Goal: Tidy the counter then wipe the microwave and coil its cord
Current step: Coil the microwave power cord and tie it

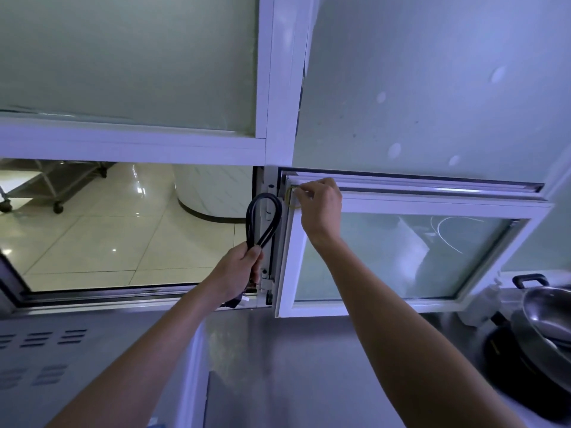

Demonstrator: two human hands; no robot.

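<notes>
Above the back edge of the steel counter (pixel 309 350), the left hand (pixel 239 270) clenches the folded black cord (pixel 262 220) into 1 glossy, springy loop so it cannot unwind. Just beside it, the right hand (pixel 319 205) pinches a thin yellowish rubber band (pixel 290 197) at the white window frame (pixel 401 203), probably to bind the coil.

White window frames (pixel 279 88) hold cloudy, pale green glass panes (pixel 123 57). One small white-framed window (pixel 401 242) is swung open over the shiny grey metal counter (pixel 309 366). Through the open gap on the left shows a glossy cream tile floor (pixel 108 236) with bright light spots, a curved white wall (pixel 213 193) and a metal cart on wheels (pixel 46 183).
</notes>
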